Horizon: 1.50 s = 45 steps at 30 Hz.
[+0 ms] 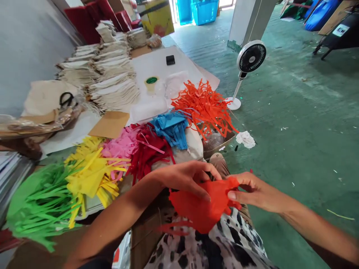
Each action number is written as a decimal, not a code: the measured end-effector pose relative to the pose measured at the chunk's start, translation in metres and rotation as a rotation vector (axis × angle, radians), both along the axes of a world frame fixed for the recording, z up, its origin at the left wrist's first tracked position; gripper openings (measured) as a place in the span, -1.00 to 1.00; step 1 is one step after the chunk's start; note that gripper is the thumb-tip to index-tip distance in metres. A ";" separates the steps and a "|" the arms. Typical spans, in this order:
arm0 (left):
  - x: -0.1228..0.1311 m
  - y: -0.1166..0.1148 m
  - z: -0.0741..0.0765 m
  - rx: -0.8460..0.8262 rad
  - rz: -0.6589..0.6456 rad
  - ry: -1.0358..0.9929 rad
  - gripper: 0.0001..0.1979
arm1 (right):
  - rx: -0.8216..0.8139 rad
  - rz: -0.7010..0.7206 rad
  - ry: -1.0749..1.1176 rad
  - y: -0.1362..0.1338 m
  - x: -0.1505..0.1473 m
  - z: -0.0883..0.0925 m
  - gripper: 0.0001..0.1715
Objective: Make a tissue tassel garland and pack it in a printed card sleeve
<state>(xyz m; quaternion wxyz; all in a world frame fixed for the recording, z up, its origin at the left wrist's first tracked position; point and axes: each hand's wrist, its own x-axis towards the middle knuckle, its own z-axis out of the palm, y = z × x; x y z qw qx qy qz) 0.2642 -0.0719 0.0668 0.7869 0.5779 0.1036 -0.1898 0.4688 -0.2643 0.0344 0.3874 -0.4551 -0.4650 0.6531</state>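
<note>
An orange-red piece of thin cloth-like material [203,213] with cut strips hangs over my lap. My left hand [183,178] grips its upper left part, thumb lying across the front and some fingers hidden behind. At the right edge, my right hand [254,191] pinches a bunched part between thumb and fingers. Just beyond my left hand are a dark red fringed bundle [150,151] and a blue fringed bundle [171,127]. A large heap of orange-red strips [203,104] sits farther out.
Pink [120,147], yellow [89,172] and green fringed bundles [42,198] lie to the left. Stacks of cream cloth [114,82] stand behind them. A brown card [110,124] and black scissors [66,99] are nearby. A white fan [251,56] stands on the green floor [303,123].
</note>
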 end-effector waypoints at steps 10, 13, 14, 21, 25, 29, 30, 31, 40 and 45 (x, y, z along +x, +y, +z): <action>-0.019 0.072 0.008 0.218 0.195 0.071 -0.40 | 0.015 -0.392 -0.059 0.052 0.011 -0.015 -0.54; -0.020 0.091 0.006 0.479 0.202 0.053 -0.43 | 0.053 -0.436 -0.201 0.079 0.013 -0.029 -0.54; -0.019 0.091 0.003 0.625 0.224 0.048 -0.47 | 0.059 -0.430 -0.268 0.087 0.015 -0.033 -0.57; 0.000 0.010 -0.031 1.606 0.328 -0.257 -0.31 | 0.156 -0.401 -0.796 0.109 0.022 -0.043 -0.63; -0.003 -0.018 -0.071 1.588 0.158 -0.277 -0.36 | 0.200 -0.397 -0.961 0.098 0.029 -0.030 -0.50; -0.004 -0.024 -0.093 1.624 0.204 -0.258 -0.49 | 0.632 -0.521 -1.282 0.071 0.019 -0.021 -0.29; -0.002 -0.026 -0.093 1.631 0.234 -0.251 -0.50 | 0.737 -0.453 -1.279 0.065 0.013 -0.023 -0.23; 0.000 -0.028 -0.092 1.638 0.266 -0.247 -0.52 | 0.805 -0.352 -1.243 0.060 0.007 -0.026 -0.19; -0.017 -0.019 -0.064 1.442 0.412 -0.212 -0.72 | 0.616 -0.064 -1.141 0.066 0.019 -0.043 -0.68; -0.024 -0.004 -0.059 1.291 0.588 0.046 -0.87 | 0.457 -0.063 -1.099 0.083 0.026 -0.030 -0.71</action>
